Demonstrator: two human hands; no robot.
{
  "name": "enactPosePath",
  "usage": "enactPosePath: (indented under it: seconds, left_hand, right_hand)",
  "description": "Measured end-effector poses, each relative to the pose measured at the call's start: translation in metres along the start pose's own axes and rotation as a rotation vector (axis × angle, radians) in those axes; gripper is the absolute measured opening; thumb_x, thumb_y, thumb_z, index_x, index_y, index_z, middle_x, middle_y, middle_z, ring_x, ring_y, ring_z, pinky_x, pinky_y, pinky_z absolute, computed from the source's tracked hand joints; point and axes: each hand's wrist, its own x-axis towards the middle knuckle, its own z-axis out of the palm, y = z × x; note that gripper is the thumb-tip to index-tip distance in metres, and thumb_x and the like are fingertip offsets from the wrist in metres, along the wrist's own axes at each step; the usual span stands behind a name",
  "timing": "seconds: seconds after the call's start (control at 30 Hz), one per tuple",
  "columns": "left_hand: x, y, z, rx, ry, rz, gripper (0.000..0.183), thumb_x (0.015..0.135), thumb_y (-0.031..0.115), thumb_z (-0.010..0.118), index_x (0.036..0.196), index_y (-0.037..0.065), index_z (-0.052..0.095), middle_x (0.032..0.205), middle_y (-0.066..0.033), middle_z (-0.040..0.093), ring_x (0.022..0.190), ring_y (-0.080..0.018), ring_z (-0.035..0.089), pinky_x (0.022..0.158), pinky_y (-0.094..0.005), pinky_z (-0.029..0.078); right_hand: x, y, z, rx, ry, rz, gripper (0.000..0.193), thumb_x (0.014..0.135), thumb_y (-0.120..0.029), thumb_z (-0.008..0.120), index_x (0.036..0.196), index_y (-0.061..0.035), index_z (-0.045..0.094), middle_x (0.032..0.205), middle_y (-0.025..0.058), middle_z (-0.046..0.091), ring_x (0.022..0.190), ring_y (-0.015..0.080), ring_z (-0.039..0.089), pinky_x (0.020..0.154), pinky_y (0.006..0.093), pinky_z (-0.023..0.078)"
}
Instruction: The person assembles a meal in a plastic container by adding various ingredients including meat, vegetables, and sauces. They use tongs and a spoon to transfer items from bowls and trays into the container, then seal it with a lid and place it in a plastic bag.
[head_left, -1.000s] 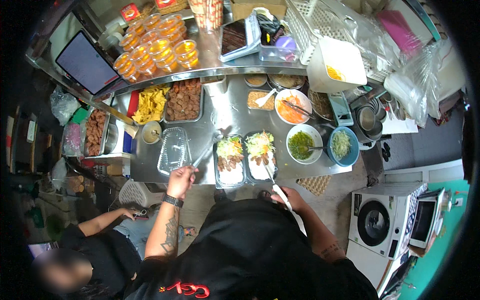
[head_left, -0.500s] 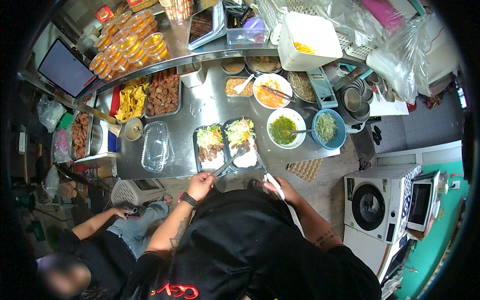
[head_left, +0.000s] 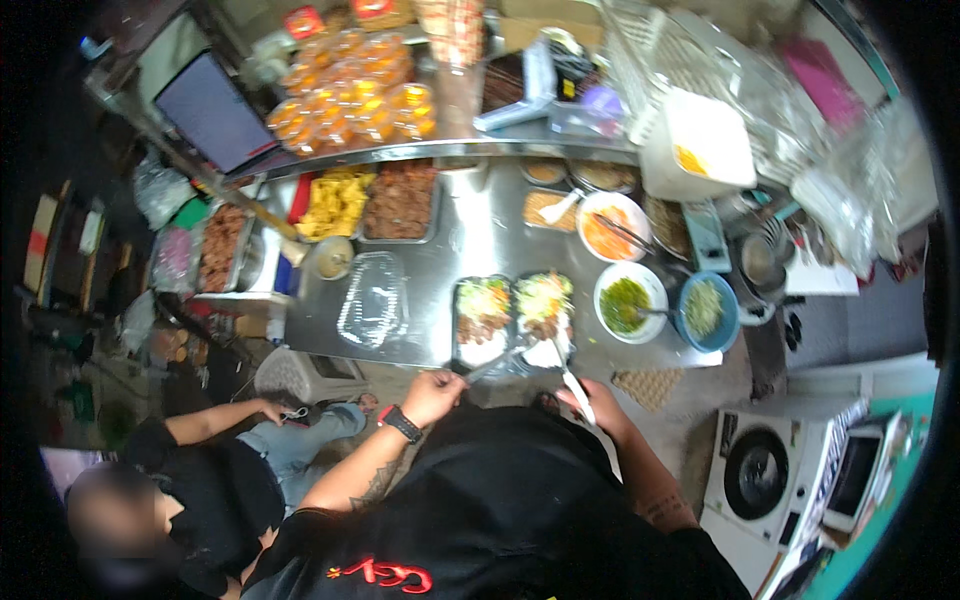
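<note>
your left hand (head_left: 432, 393) is closing around a metal utensil (head_left: 490, 366) at the near edge of the steel tabletop (head_left: 480, 230); its tip is touching the two black food trays (head_left: 512, 322). your right hand (head_left: 590, 400) is gripping a white-handled utensil (head_left: 570, 375) beside them. a clear plastic lid (head_left: 372, 298) is lying left of them on bare steel. a white bowl of green sauce (head_left: 628, 302) is sitting just right.
</note>
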Motion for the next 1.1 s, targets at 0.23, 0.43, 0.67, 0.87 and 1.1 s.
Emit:
enactPosePath:
  seconds: [0.23,0.43,0.67,0.87,1.1]
  left_hand:
    - [0.041,-0.034,-0.099,0.039,0.424,0.081,0.029,0.095,0.027,0.064,0.086,0.001,0.073,0.062,-0.008,0.065,0.058,-0.015,0.063,0.056,-0.0346,0.049]
    - [0.1,0.004,-0.201,0.851,0.619,0.135,0.029,0.084,0.03,0.073,0.091,0.002,0.073,0.081,-0.024,0.071,0.08,-0.0432,0.071,0.076,-0.0523,0.058]
    - [0.129,0.014,-0.241,1.011,0.446,0.288,0.026,0.085,0.027,0.073,0.098,0.004,0.073,0.093,-0.0241,0.072,0.088,-0.0417,0.071,0.081,-0.0497,0.058]
    - [0.147,0.007,-0.261,0.995,0.416,0.26,0.024,0.086,0.027,0.073,0.096,0.005,0.075,0.091,-0.0236,0.072,0.087,-0.0418,0.07,0.081,-0.0505,0.057]
    - [0.144,0.016,-0.269,0.906,0.397,0.275,0.021,0.089,0.027,0.069,0.09,0.007,0.076,0.087,-0.0219,0.072,0.085,-0.0411,0.07,0.079,-0.049,0.056]
  right_hand:
    - [-0.003,0.024,0.006,-0.02,0.105,-0.071,0.042,0.091,-0.036,0.078,0.111,-0.0001,0.068,0.078,0.0003,0.062,0.068,0.0098,0.056,0.061,0.0279,0.044]
    - [-0.021,0.028,0.015,0.106,0.104,0.047,0.057,0.089,-0.035,0.081,0.127,0.0033,0.064,0.093,0.006,0.068,0.08,0.0112,0.06,0.072,0.0284,0.049]
    - [-0.027,0.031,0.026,-0.008,0.138,0.037,0.058,0.089,-0.032,0.08,0.133,0.0022,0.062,0.102,0.0113,0.072,0.091,0.0175,0.065,0.082,0.0333,0.052]
    - [-0.03,0.033,0.032,0.056,0.124,0.074,0.057,0.09,-0.033,0.08,0.131,0.002,0.063,0.103,0.0108,0.072,0.093,0.0169,0.065,0.084,0.0331,0.052]
    - [-0.031,0.031,0.021,0.132,0.113,0.037,0.055,0.09,-0.032,0.08,0.13,0.002,0.063,0.102,0.0072,0.071,0.091,0.0111,0.062,0.082,0.0284,0.051]
